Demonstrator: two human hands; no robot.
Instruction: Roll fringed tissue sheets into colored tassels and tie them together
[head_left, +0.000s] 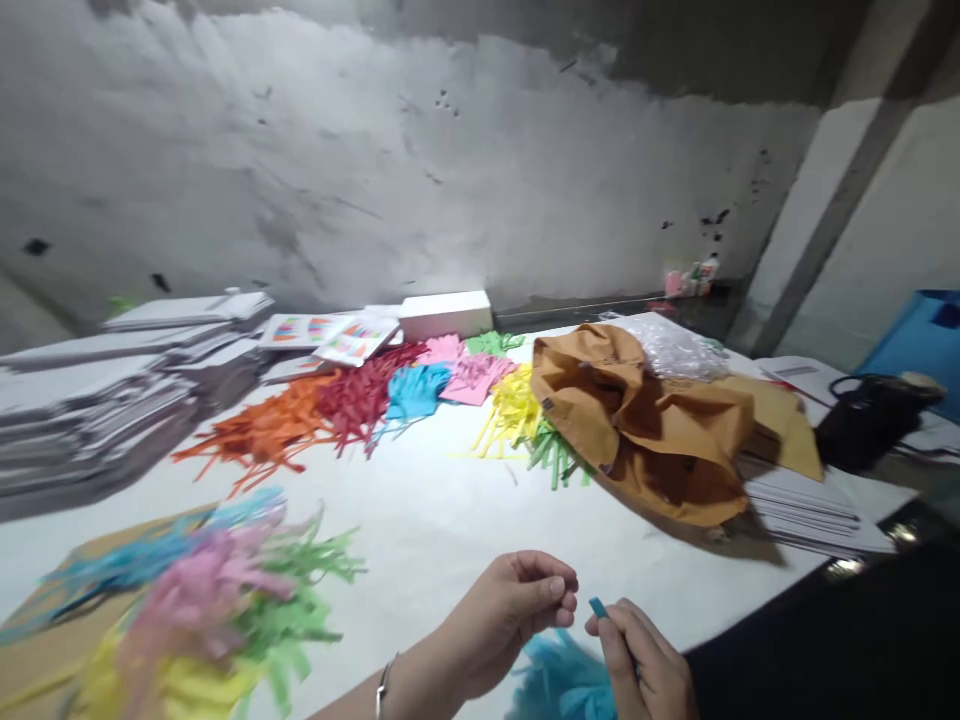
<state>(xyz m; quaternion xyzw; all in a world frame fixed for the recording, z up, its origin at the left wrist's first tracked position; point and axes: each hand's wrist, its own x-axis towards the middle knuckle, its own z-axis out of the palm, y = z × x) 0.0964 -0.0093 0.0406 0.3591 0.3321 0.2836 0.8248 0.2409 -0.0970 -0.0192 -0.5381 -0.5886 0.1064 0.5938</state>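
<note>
My right hand pinches a blue paper strip between thumb and fingers, its end sticking up. Just left of it, my left hand, with a bracelet at the wrist, has its fingers curled and the thumb against them; nothing shows in it. A heap of blue paper strips lies beneath both hands at the lower edge, partly hidden by them. To the left, blurred bunches of pink strips, green strips and yellow strips rest partly on brown cardboard.
Orange strips, dark red strips and yellow strips lie farther back on the white table. Stacked white sheets stand at left. A brown cloth is at right, near a black bag. A wall rises behind.
</note>
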